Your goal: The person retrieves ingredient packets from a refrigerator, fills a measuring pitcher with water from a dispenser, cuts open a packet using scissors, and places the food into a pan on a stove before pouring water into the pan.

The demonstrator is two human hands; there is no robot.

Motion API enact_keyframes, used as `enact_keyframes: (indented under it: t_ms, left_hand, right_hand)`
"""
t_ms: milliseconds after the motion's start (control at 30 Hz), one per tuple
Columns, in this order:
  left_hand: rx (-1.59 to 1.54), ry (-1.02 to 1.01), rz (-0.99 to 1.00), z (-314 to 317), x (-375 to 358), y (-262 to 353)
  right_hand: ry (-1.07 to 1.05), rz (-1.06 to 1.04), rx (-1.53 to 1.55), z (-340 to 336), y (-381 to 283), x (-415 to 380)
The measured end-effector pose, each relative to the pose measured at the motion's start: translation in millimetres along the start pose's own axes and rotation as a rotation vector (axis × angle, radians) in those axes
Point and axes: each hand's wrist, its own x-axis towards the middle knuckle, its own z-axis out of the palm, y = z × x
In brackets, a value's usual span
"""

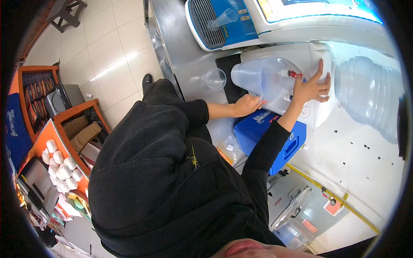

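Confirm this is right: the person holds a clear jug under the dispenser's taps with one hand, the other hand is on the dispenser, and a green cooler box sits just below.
Not quite: the cooler box is blue, not green, as the head view shows. The rest stands: the left hand holds the clear jug under the taps, and the right hand is on the dispenser.

Pale square floor tiles [107, 56] catch a bright glare. A steel counter [180, 47] runs along one side. Orange wooden shelving [36, 86] stands opposite, with a microwave [64, 98] tucked in and white paper rolls [62, 167] stacked nearby. A dark stool [64, 13] sits further off.
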Motion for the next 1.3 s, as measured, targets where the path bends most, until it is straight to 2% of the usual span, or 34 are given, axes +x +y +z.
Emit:
enact_keyframes:
  t_ms: [1300]
  left_hand:
    - [0.028, -0.031, 0.009, 2.3, -1.8, -4.6]
  right_hand:
    - [-0.006, 0.021, -0.006, 0.1, 0.0, -0.1]
